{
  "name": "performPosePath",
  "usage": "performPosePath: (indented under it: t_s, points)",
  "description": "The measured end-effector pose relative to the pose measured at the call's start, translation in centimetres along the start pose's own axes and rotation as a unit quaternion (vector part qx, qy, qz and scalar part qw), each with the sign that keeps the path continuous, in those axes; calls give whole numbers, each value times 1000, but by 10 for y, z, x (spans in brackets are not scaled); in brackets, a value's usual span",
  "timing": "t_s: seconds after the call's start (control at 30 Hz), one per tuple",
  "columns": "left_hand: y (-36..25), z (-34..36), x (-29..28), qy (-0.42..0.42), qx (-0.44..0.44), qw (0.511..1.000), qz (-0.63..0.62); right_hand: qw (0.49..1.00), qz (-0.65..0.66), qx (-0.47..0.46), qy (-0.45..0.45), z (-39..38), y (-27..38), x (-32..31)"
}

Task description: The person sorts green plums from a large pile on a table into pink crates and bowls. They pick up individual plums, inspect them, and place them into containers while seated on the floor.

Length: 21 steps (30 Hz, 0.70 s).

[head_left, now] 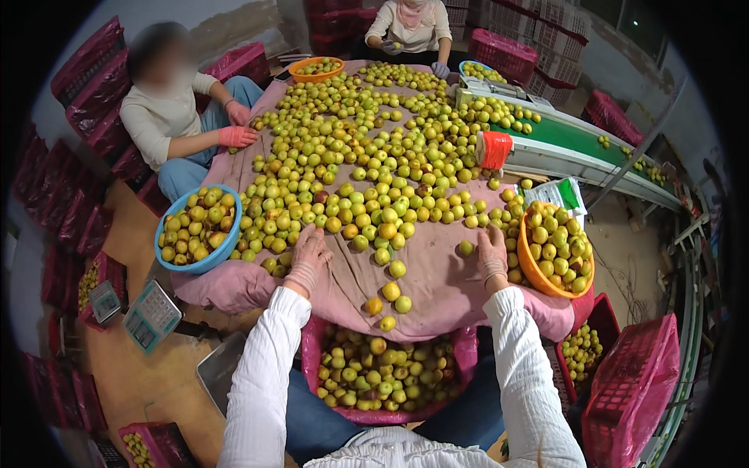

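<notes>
Many round yellow-green fruits [355,164] lie spread over a table draped with pink cloth [421,288]. My left hand [309,257], in a pale thin glove, rests open at the near edge of the heap, fingertips among the fruits. My right hand [491,253], similarly gloved, is open beside a lone fruit [466,248] and scattered others. A blue basin of fruit [165,242] stands left of my hands, an orange basin of fruit [546,285] at the right. Below the table edge, between my legs, a pink lined crate [312,359] holds more fruit.
One co-worker [164,132] sits at the left, another [409,35] across the table. A green conveyor [569,140] runs at the right, beside a white-and-green packet [554,195]. Scales [154,312] and stacked red crates [58,195] stand left; more crates [632,374] stand lower right.
</notes>
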State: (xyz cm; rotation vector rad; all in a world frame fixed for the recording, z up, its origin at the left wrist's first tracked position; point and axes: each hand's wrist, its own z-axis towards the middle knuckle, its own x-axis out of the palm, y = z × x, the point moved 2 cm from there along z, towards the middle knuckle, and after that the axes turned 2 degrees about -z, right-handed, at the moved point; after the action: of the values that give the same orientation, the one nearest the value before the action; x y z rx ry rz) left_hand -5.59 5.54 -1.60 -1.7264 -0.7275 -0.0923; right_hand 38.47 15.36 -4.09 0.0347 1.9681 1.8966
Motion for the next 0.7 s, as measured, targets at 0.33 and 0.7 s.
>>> performPosePath:
  t_s: [0.33, 0.7]
  points:
    - [67, 99, 40, 16, 7, 998, -61, 990, 36, -104, 89, 29, 4, 106]
    - [43, 50, 55, 228, 9, 969, 93, 899, 127, -152, 392, -57, 53, 198]
